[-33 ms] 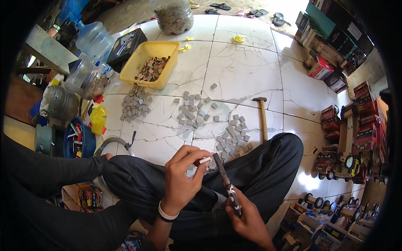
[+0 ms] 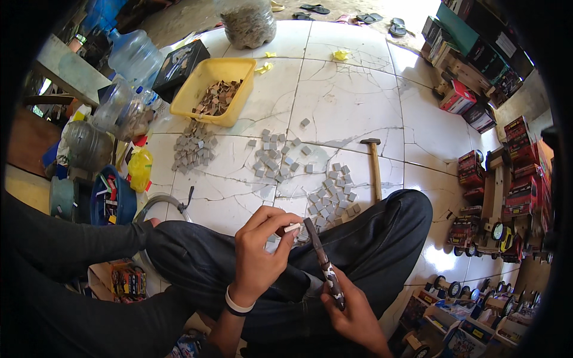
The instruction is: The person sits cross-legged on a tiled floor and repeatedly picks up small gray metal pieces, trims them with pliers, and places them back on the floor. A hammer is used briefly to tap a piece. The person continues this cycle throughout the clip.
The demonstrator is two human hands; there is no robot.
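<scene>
My left hand (image 2: 261,243), with a white band at its wrist, pinches a small pale block (image 2: 292,227) between thumb and forefinger. In my right hand (image 2: 351,310) is a dark-bladed tool (image 2: 316,243) with a black-and-white patterned handle; whether it is a knife or a file I cannot tell. Its blunt tip points up and away, close to the block but apart from it. Both hands are above my crossed legs. Beyond them, small grey square blocks (image 2: 332,194) lie loose on the tiles, with more of them in a heap (image 2: 194,146) farther left.
A hammer (image 2: 375,170) lies right of the blocks. Behind the heap stands a yellow tub (image 2: 243,104) of brownish pieces. Plastic bottles (image 2: 134,59) and a blue basket (image 2: 98,203) line the left. Boxes and wheeled wooden toys (image 2: 495,191) crowd the right. Another person's dark-sleeved arm (image 2: 77,238) is at left.
</scene>
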